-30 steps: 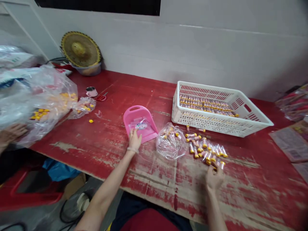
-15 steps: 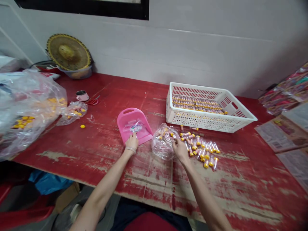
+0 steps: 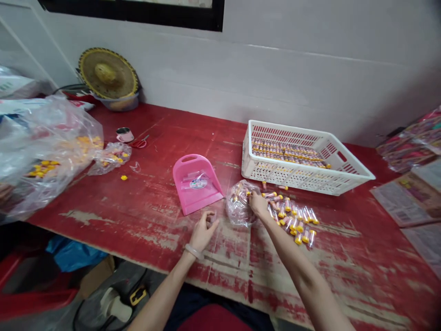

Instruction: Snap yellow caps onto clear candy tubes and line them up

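My left hand (image 3: pixel 204 231) is over the table just in front of the pink dustpan (image 3: pixel 193 202), its fingers curled around what looks like a small clear tube (image 3: pixel 213 217). More clear tubes lie in the dustpan. My right hand (image 3: pixel 257 203) reaches to the right side of a clear plastic bag (image 3: pixel 237 209) that holds small pink and yellow pieces. Its fingers are pinched at the bag's opening, and what they grip is mostly hidden. Beside that hand lies a loose pile of clear tubes with yellow caps (image 3: pixel 292 216).
A white slotted crate (image 3: pixel 296 177) behind the pile holds rows of capped tubes. Left are a large plastic bag of yellow caps (image 3: pixel 69 151), a smaller bag (image 3: pixel 113 158), a pink cup (image 3: pixel 124 135) and red scissors (image 3: pixel 139 143). Boxes (image 3: pixel 406 197) stand at the right.
My left hand has come out of the dustpan toward me and to the right, with a small clear tube in its fingers. My right hand stays at the bag. The view has shifted slightly.
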A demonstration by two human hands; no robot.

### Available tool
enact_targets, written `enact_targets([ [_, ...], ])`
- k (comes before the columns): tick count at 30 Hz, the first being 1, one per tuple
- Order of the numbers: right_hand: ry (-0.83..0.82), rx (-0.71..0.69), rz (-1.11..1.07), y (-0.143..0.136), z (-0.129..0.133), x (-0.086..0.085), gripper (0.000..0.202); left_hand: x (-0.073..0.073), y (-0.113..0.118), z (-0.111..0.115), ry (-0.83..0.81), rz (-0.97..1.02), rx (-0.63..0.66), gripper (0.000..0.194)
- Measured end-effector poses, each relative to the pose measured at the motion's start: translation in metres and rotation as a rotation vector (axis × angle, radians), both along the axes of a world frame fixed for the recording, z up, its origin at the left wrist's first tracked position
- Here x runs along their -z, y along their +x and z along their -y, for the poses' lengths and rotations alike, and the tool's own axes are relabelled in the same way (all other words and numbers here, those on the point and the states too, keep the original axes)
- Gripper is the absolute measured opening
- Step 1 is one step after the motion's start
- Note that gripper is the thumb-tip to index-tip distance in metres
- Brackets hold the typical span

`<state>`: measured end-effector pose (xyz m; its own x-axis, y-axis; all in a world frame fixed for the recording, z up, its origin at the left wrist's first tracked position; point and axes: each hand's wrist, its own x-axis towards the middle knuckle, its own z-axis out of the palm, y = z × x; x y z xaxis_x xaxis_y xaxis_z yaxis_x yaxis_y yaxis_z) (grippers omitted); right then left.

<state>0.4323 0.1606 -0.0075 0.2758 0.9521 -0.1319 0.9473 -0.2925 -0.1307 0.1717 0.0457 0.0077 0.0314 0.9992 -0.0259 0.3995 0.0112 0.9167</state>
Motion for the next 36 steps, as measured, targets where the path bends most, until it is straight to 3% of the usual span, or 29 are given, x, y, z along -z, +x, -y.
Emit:
enact_targets([
  [9, 0.015, 0.064, -0.111, -0.013, -0.003, -0.004, 0.038, 0.010, 0.020, 0.017, -0.112, 0.255, 0.065, 0.034],
  [13, 0.058, 0.018, -0.217, -0.008, 0.043, -0.010, 0.034, 0.010, 0.016, 0.018, -0.172, 0.377, 0.050, 0.037],
  [18, 0.240, -0.145, -0.810, -0.006, 0.123, -0.013, 0.033, 0.006, 0.019, 0.013, -0.349, 0.552, 0.131, 0.036],
  [21, 0.197, -0.167, -0.942, -0.013, 0.148, -0.015, 0.031, 0.003, 0.025, 0.013, -0.387, 0.595, 0.120, 0.039],
  [29, 0.072, -0.201, -1.091, -0.042, 0.160, -0.021, 0.031, 0.004, 0.022, 0.024, -0.465, 0.577, 0.113, 0.046],
  [36, 0.103, -0.166, -1.200, -0.050, 0.165, -0.020, 0.033, 0.003, 0.025, 0.031, -0.529, 0.716, 0.059, 0.044],
])
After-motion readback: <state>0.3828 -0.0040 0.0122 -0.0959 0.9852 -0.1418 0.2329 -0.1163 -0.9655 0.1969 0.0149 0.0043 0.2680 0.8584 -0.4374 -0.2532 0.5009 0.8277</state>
